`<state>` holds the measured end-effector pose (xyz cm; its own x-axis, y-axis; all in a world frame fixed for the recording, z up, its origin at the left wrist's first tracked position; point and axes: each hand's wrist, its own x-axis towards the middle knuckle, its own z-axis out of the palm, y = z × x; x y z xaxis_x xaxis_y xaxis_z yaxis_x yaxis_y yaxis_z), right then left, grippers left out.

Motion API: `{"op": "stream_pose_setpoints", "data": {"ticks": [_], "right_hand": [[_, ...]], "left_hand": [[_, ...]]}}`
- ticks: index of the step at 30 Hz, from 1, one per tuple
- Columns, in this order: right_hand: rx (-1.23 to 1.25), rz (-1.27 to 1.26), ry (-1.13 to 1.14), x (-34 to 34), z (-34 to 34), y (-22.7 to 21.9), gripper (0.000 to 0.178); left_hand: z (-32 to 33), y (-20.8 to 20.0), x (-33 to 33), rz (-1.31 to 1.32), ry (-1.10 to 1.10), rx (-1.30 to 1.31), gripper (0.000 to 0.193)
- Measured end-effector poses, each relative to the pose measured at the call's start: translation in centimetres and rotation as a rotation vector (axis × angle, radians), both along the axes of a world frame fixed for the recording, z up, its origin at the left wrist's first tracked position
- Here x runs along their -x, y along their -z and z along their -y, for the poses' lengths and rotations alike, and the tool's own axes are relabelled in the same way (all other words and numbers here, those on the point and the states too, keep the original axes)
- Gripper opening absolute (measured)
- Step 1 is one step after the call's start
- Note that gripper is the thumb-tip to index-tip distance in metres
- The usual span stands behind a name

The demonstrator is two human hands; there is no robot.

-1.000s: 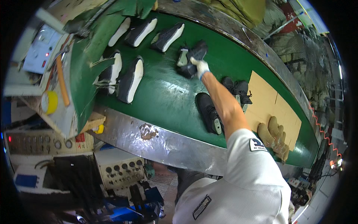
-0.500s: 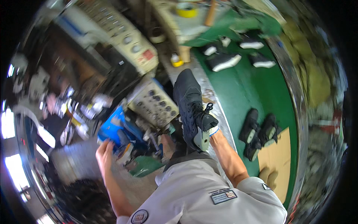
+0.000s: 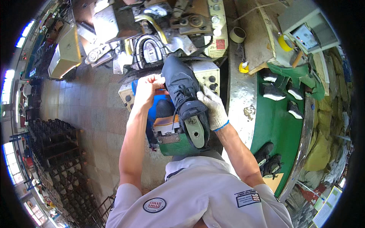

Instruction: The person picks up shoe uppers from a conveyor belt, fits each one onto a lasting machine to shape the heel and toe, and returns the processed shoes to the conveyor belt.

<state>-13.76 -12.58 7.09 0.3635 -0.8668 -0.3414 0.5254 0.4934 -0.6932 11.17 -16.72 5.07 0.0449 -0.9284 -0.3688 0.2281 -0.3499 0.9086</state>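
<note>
A: Left hand?
B: Bare, fingers curled, grip pinching the left edge of the shoe near the toe.

A: Right hand?
B: In a white glove, grip closed on the right side of the shoe, by the laces and collar.

A: And the shoe?
B: Dark, laced, held between both hands over the machine, toe pointing away, heel toward the body. Fitted on a green last, with its flat top and a round hole showing at the heel end.

A: Below it?
B: A green block and a blue part, just under the heel.

A: To the right?
B: A green belt inside a metal rim. Dark shoes with white soles at its far end, another dark pair near the right elbow, well apart from the held shoe.

A: Anything else?
B: Tape rolls, one pale, one yellow, on the table beyond the belt. Racks on the floor at left.
</note>
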Motion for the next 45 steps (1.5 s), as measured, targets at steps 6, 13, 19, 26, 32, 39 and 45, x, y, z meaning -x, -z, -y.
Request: {"op": "stream_pose_setpoints", "data": {"ticks": [6, 13, 19, 26, 32, 39, 45], "right_hand": [[0.025, 0.038, 0.030, -5.5, 3.2, 0.6, 0.052], [0.066, 0.137, 0.182, -11.3, 6.4, 2.1, 0.054], [0.150, 0.014, 0.254, -14.9, 7.5, 4.7, 0.047], [0.212, -0.143, 0.215, -13.3, 8.3, 4.7, 0.049], [0.156, -0.139, 0.272, -12.8, 9.3, 6.4, 0.052], [0.065, -0.109, 0.243, -14.7, 7.8, 6.4, 0.030], [0.108, -0.215, 0.267, -14.3, 8.5, 6.9, 0.027]], "left_hand": [[1.5, -0.5, -3.0, 0.064, -0.283, 0.057, 0.021], [2.8, -0.5, -4.5, 0.008, -0.517, 0.265, 0.049], [2.5, -0.4, -4.5, -0.087, -0.510, 0.326, 0.047], [-1.1, 2.8, -1.6, -0.605, -0.352, 0.053, 0.042], [0.0, 2.5, -0.7, -0.558, -0.322, -0.015, 0.048], [0.2, 4.0, -3.3, -0.544, -0.256, -0.005, 0.050], [0.6, 3.3, -2.6, -0.510, -0.283, -0.061, 0.050]]}}
